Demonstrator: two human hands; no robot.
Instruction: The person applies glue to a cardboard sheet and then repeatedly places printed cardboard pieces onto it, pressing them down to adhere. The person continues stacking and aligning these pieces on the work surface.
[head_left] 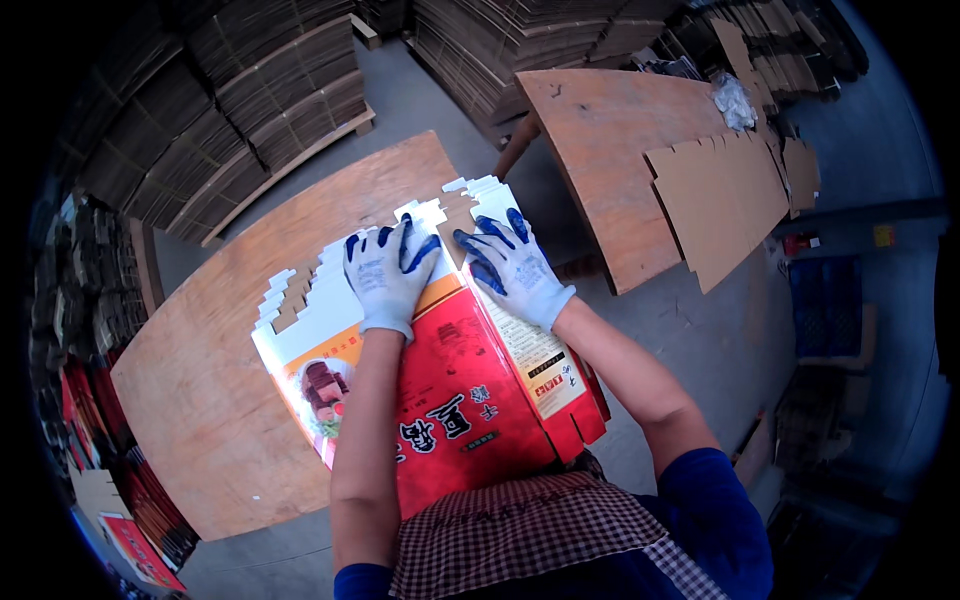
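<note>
In front of me a stack of flat printed carton blanks (445, 345) lies on a wooden table, overhanging its near right edge. The top blank is red, with white and yellow panels and a picture of food. Stepped white and brown flaps fan out along the stack's far side. My left hand (388, 272), in a white glove with blue fingertips, lies on the flaps with fingers spread. My right hand (512, 265), gloved alike, rests palm down farther right, its fingers stretched over the white flaps. Neither hand is closed around anything. The undersides of both hands are hidden.
The wooden table (210, 370) extends to the left. A second wooden table (620, 150) at the far right carries brown cardboard sheets (725, 195) and crumpled plastic (735, 103). Tall cardboard stacks (270, 100) stand behind. Blue crates (827, 305) sit at the right.
</note>
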